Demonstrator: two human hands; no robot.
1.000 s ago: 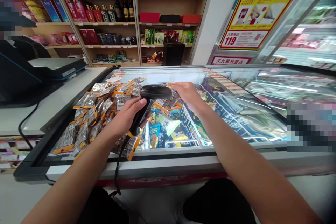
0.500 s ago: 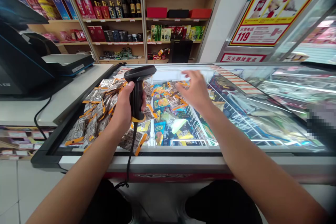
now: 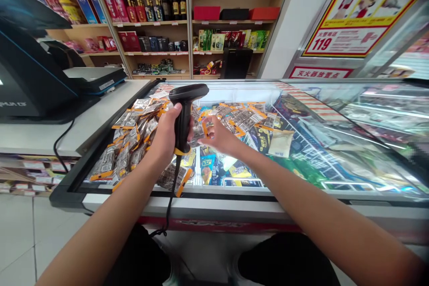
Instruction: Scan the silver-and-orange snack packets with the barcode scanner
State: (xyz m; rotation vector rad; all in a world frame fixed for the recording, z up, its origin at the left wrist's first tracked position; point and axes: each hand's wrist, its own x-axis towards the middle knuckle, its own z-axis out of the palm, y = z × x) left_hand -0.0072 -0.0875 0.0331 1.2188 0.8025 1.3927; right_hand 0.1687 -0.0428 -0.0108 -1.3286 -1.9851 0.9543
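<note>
Wooden shelves [image 3: 187,22] line the back wall — white tiled floor [image 3: 20,237], red-and-yellow poster [image 3: 362,9] right.

Matt black plastic scanner [image 3: 185,111] over glossy foil packets [image 3: 134,134]

Beside the scanner, the freezer's glass lid [image 3: 335,116] is smooth and reflective; behind it stand wooden shelves [image 3: 214,27].

My one view sits at head height, facing forward and down, close over the freezer [image 3: 234,208]; shelves [image 3: 187,22] lie well beyond.
</note>
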